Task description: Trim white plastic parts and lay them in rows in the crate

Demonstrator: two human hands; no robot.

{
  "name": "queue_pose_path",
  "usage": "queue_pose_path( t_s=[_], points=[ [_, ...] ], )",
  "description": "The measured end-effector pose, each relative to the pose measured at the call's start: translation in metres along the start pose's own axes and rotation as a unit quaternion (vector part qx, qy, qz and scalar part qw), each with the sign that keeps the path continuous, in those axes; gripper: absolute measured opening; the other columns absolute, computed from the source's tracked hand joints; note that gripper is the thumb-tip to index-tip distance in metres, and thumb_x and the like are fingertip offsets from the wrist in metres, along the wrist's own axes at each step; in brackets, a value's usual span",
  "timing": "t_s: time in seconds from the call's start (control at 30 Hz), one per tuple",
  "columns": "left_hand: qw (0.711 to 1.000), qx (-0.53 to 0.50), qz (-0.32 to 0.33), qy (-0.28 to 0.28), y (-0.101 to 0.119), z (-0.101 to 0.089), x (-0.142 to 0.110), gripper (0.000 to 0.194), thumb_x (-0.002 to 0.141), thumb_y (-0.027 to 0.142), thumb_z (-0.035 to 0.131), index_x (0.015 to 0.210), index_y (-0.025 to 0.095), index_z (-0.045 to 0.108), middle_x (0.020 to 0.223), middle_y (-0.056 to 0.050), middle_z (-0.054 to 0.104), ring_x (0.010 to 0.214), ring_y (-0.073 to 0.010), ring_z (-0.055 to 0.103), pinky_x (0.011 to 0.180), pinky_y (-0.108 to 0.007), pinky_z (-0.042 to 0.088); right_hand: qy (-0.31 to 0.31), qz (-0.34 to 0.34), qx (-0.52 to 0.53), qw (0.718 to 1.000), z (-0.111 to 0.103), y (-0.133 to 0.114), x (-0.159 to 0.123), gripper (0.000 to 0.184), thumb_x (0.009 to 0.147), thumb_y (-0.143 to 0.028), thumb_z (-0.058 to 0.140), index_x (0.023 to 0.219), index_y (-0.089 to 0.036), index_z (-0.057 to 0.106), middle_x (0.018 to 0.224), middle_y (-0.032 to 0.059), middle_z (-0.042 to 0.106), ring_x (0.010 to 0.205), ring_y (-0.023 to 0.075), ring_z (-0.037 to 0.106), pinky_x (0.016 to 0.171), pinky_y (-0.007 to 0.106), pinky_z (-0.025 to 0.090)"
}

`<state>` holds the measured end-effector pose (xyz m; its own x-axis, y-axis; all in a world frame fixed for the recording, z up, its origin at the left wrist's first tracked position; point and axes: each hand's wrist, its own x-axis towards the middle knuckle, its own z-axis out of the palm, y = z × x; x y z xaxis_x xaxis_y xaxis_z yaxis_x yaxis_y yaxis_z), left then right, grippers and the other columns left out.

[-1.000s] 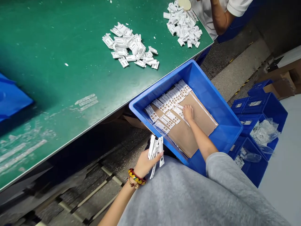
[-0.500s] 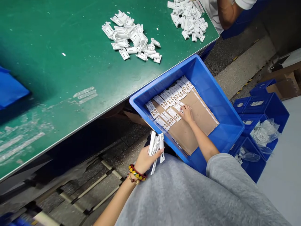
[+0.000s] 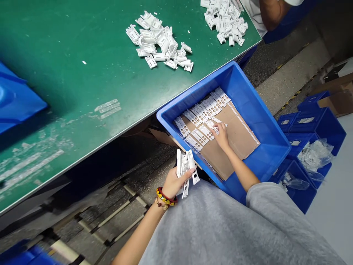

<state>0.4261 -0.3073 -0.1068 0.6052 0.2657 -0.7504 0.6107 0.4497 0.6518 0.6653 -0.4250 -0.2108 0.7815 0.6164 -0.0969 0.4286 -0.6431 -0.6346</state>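
Across the upper left, big green worktable (image 3: 68, 88), pretty scuffed and speckled with white bits. Right beside its edge, blue bin (image 3: 259, 95) with brown cardboard (image 3: 220, 162) lying flat inside. Back on the table, chunky heap of white moulded pieces (image 3: 162, 40), plus a second heap (image 3: 227, 22) near the far corner, close to a co-worker's arm (image 3: 274, 13). On the cardboard, two rows of slotted white strips (image 3: 206, 108), longer one on the table side, shorter one nearer the body.

Just outside the bin, left hand (image 3: 175, 180) curled around a bunch of white strips (image 3: 187, 162), thumb across the front, ends poking out above and below the fingers. Over the shorter row, right hand (image 3: 220, 135), fingers bent and close together, strips right at and under the fingertips; can't tell whether pinching one or only touching. Smallest of all, beaded bracelets (image 3: 165, 197) on the left wrist.
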Motion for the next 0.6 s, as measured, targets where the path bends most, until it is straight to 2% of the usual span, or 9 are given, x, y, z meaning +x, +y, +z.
queue_pose_path(
  t_s=[0.07, 0.13, 0.17, 0.23, 0.3, 0.37, 0.47, 0.53, 0.6],
  points=[
    [1.000, 0.001, 0.010, -0.009, 0.002, 0.003, 0.002, 0.046, 0.063, 0.059, 0.071, 0.059, 0.015, 0.058, 0.046, 0.004, 0.046, 0.039, -0.0068, 0.034, 0.038, -0.021, 0.025, -0.072, -0.007, 0.163, 0.984, -0.016, -0.039, -0.029, 0.020, 0.095, -0.038, 0.049, 0.098, -0.023, 0.062, 0.092, 0.0039, 0.059, 0.086, 0.0186, 0.056, 0.078, 0.031, 0.047],
    [0.999, 0.015, 0.026, -0.018, 0.007, 0.008, 0.004, 0.044, 0.061, 0.056, 0.074, 0.057, 0.016, 0.057, 0.045, 0.005, 0.046, 0.040, -0.0073, 0.035, 0.040, -0.021, 0.028, -0.180, -0.030, 0.259, 0.948, -0.027, -0.074, -0.061, 0.021, 0.091, -0.042, 0.057, 0.097, -0.024, 0.066, 0.091, 0.0021, 0.061, 0.082, 0.0165, 0.056, 0.073, 0.028, 0.047],
    [0.999, 0.022, 0.035, -0.022, 0.010, 0.011, 0.005, 0.043, 0.059, 0.054, 0.075, 0.057, 0.016, 0.057, 0.045, 0.005, 0.047, 0.041, -0.0077, 0.037, 0.041, -0.022, 0.030, -0.209, -0.020, 0.293, 0.933, -0.029, -0.087, -0.075, 0.022, 0.087, -0.044, 0.062, 0.096, -0.024, 0.066, 0.089, 0.0014, 0.061, 0.077, 0.0154, 0.056, 0.070, 0.027, 0.047],
    [0.998, 0.022, 0.051, -0.024, 0.015, 0.016, 0.006, 0.040, 0.058, 0.052, 0.077, 0.061, 0.016, 0.060, 0.048, 0.004, 0.052, 0.044, -0.0088, 0.041, 0.044, -0.022, 0.034, -0.221, 0.032, 0.348, 0.910, -0.030, -0.096, -0.092, 0.027, 0.084, -0.046, 0.065, 0.097, -0.023, 0.067, 0.088, 0.0010, 0.062, 0.075, 0.0148, 0.057, 0.070, 0.027, 0.048],
    [0.998, 0.003, 0.057, -0.017, 0.018, 0.020, 0.007, 0.040, 0.061, 0.051, 0.075, 0.074, 0.014, 0.066, 0.053, 0.003, 0.055, 0.045, -0.0093, 0.044, 0.044, -0.022, 0.036, -0.184, 0.091, 0.373, 0.905, -0.029, -0.081, -0.087, 0.032, 0.086, -0.050, 0.061, 0.102, -0.022, 0.065, 0.090, 0.0019, 0.064, 0.077, 0.0156, 0.059, 0.072, 0.028, 0.050],
    [0.998, -0.023, 0.056, -0.003, 0.019, 0.023, 0.007, 0.047, 0.066, 0.052, 0.071, 0.091, 0.013, 0.067, 0.055, 0.003, 0.057, 0.043, -0.0089, 0.043, 0.043, -0.023, 0.035, -0.120, 0.118, 0.331, 0.929, -0.031, -0.047, -0.062, 0.037, 0.090, -0.052, 0.052, 0.107, -0.021, 0.063, 0.092, 0.0037, 0.065, 0.078, 0.0168, 0.061, 0.072, 0.030, 0.051],
    [0.998, -0.041, 0.051, 0.026, 0.017, 0.023, 0.005, 0.053, 0.068, 0.053, 0.069, 0.101, 0.013, 0.063, 0.056, 0.003, 0.058, 0.041, -0.0085, 0.042, 0.041, -0.023, 0.035, -0.029, 0.069, 0.100, 0.992, -0.035, 0.016, -0.003, 0.038, 0.096, -0.045, 0.037, 0.108, -0.019, 0.061, 0.091, 0.0064, 0.065, 0.079, 0.0187, 0.061, 0.074, 0.031, 0.052],
    [0.998, -0.036, 0.046, 0.037, 0.014, 0.021, 0.004, 0.051, 0.067, 0.054, 0.069, 0.097, 0.013, 0.061, 0.057, 0.003, 0.059, 0.041, -0.0087, 0.043, 0.041, -0.023, 0.035, -0.014, 0.057, 0.045, 0.997, -0.033, 0.050, 0.036, 0.033, 0.096, -0.036, 0.038, 0.107, -0.017, 0.061, 0.096, 0.0098, 0.063, 0.085, 0.0216, 0.059, 0.080, 0.036, 0.051],
    [0.998, -0.023, 0.041, 0.038, 0.011, 0.020, 0.003, 0.047, 0.067, 0.055, 0.069, 0.090, 0.015, 0.060, 0.057, 0.002, 0.059, 0.041, -0.0090, 0.044, 0.040, -0.023, 0.036, -0.015, 0.037, 0.002, 0.999, -0.027, 0.073, 0.065, 0.026, 0.093, -0.028, 0.042, 0.105, -0.016, 0.062, 0.101, 0.0123, 0.061, 0.094, 0.0250, 0.057, 0.090, 0.041, 0.047]
  ],
)
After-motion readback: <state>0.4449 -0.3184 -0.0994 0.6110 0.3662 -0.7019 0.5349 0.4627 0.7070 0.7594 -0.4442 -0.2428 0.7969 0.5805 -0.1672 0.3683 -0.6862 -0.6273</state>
